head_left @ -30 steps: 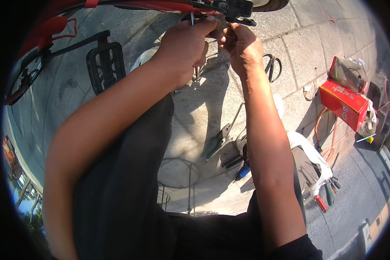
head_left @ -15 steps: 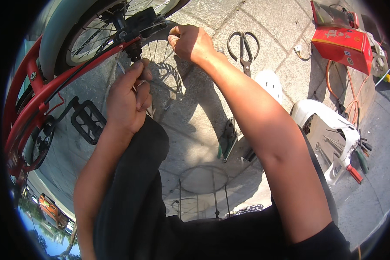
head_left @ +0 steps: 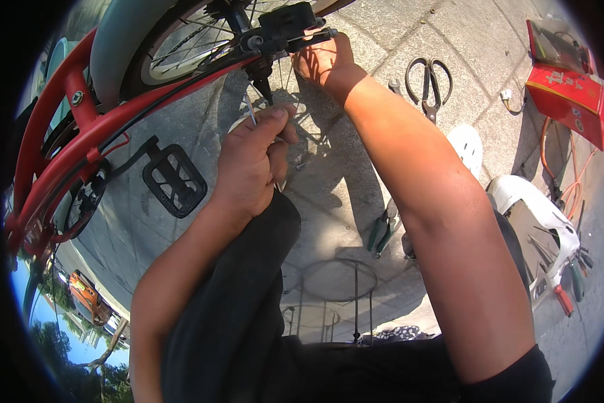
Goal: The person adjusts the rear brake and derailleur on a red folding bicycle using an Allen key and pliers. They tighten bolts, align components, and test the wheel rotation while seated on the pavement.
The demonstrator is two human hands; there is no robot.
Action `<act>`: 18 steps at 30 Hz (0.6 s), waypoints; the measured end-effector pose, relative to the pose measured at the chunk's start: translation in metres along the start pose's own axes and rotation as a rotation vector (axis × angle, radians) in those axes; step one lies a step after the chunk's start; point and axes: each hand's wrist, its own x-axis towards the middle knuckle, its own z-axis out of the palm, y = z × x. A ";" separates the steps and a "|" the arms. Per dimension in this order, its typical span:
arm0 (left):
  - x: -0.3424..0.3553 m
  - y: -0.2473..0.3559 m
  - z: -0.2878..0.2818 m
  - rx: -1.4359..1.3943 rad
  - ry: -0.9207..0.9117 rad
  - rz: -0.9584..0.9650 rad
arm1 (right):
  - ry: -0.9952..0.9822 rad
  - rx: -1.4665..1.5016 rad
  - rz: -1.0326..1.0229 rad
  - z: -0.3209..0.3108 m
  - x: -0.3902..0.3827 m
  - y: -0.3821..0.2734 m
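Note:
A red bicycle frame (head_left: 104, 127) crosses the upper left, with a spoked wheel (head_left: 165, 57) and black hub and brake parts (head_left: 283, 30). Just below these parts my left hand (head_left: 258, 148) is closed round a thin metal rod (head_left: 250, 101), which points up toward a dark conical fitting (head_left: 266, 84). My right hand (head_left: 322, 60) reaches under the black parts on their right, its fingers curled and partly shadowed; what they hold, if anything, I cannot make out.
Scissors (head_left: 431, 91) and a spanner (head_left: 394, 87) lie on the paving (head_left: 476, 54). Pliers (head_left: 382, 232), a white stool (head_left: 527, 195) with tools, orange cable (head_left: 570, 195) and a red box (head_left: 564, 101) are right or below. A black pedal (head_left: 174, 181) is left.
The view has swung, showing more of the bicycle. My left hand still grips the rod. Since half a second ago my right hand has moved in under the black parts.

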 end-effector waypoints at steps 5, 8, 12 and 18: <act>-0.013 0.008 0.001 0.196 -0.096 0.125 | 0.056 1.010 0.177 0.008 -0.001 -0.007; -0.023 0.011 0.006 0.315 -0.140 0.198 | 0.020 0.095 0.169 -0.015 0.001 -0.033; -0.036 0.022 0.015 0.363 -0.201 0.291 | -0.051 0.129 0.411 -0.025 0.008 -0.055; -0.053 0.045 0.035 0.560 -0.057 0.628 | -0.151 0.238 0.578 -0.020 0.013 -0.054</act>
